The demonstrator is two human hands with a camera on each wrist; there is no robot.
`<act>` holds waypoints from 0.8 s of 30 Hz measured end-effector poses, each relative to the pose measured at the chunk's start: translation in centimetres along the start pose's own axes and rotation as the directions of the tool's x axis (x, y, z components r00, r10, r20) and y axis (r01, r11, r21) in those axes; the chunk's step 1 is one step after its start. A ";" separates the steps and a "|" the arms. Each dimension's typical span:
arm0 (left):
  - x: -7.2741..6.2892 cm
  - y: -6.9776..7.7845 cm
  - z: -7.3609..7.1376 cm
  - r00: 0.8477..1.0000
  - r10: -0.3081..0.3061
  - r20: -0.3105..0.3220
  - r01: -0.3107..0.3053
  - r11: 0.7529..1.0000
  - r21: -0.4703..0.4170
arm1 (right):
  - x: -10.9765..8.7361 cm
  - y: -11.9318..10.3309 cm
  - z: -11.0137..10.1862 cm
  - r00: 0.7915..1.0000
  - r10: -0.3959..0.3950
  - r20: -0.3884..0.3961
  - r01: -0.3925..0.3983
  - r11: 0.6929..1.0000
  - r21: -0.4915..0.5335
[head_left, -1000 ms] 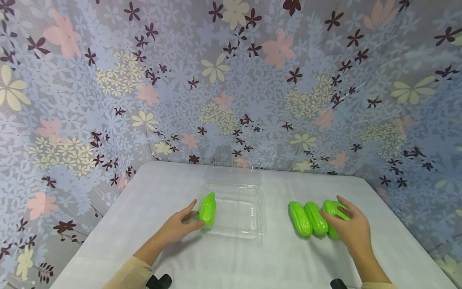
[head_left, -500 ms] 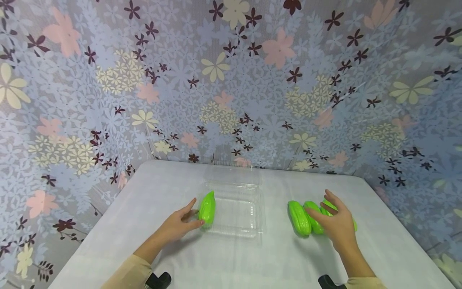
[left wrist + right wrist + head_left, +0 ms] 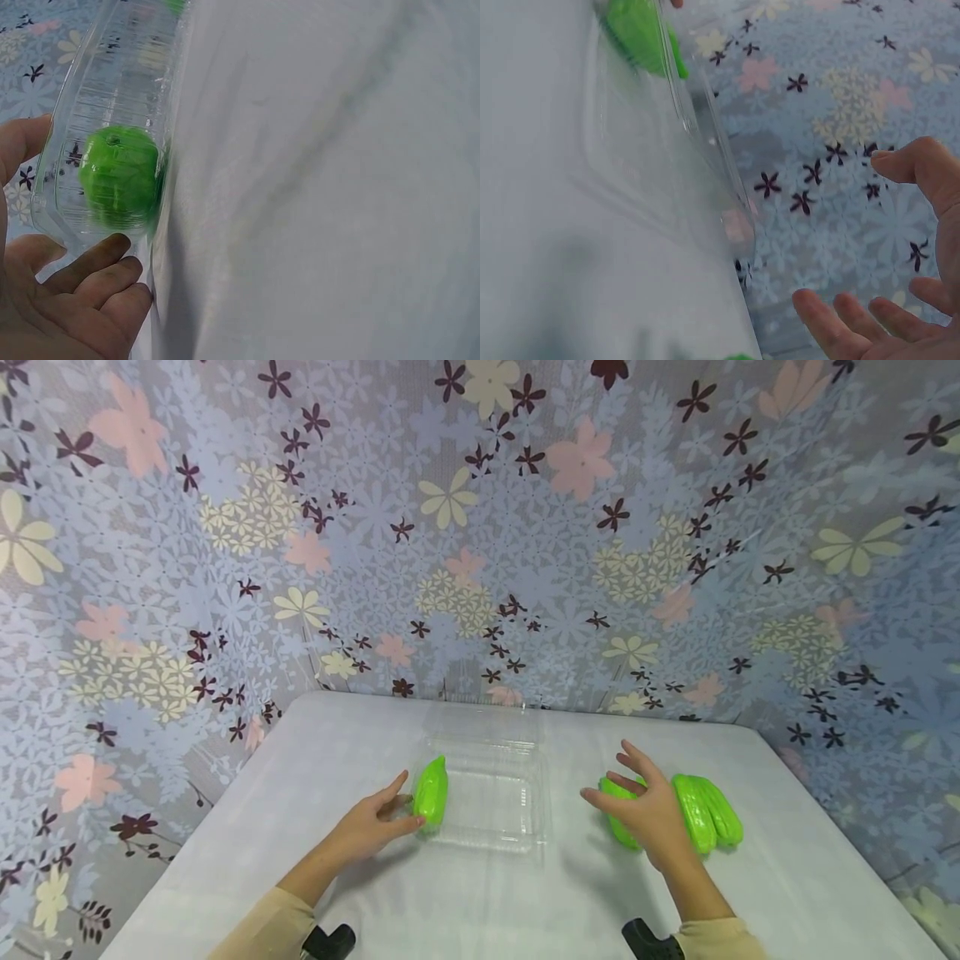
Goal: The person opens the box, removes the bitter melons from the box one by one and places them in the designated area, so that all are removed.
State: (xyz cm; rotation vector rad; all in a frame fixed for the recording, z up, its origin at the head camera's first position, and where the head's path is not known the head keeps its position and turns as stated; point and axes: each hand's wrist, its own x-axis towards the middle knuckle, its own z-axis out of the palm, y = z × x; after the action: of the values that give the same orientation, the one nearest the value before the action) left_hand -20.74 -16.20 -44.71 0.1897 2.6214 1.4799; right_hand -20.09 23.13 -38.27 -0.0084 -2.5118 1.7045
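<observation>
In the head view a clear plastic clamshell container lies on the table with its lid folded back towards the wall. One glossy green cucumber-like vegetable sits along the container's left side. My left hand rests at the container's near-left corner, fingers spread and relaxed, its thumb and a finger touching the plastic. To the right, my right hand hovers with spread fingers and nothing in them. Below it, a similar green vegetable is partly covered; others lie side by side to its right.
A white cloth covers the table. Behind and around it hangs a flowered wall covering. Each wrist carries a black camera mount, such as the right one.
My right hand has moved left across the green vegetables towards the container, uncovering the rightmost ones. My left hand and the container have stayed put.
</observation>
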 end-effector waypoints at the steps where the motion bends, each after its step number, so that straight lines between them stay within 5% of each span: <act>1: 0.0 0.0 0.0 1.000 0.000 0.000 0.000 1.000 -0.001 | 0.0 -0.1 0.3 1.000 -0.006 0.005 0.006 1.000 0.010; 24: 0.1 -0.3 0.1 1.000 0.020 -0.003 -0.020 1.000 0.003 | 0.1 -1.2 6.3 0.995 -0.032 0.090 0.017 0.987 0.159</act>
State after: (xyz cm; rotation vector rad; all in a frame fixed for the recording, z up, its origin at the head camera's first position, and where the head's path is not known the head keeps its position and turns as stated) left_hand -20.79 -16.28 -44.97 0.2151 2.6315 1.4841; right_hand -20.70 16.83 -39.44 0.1165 -2.4195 1.9322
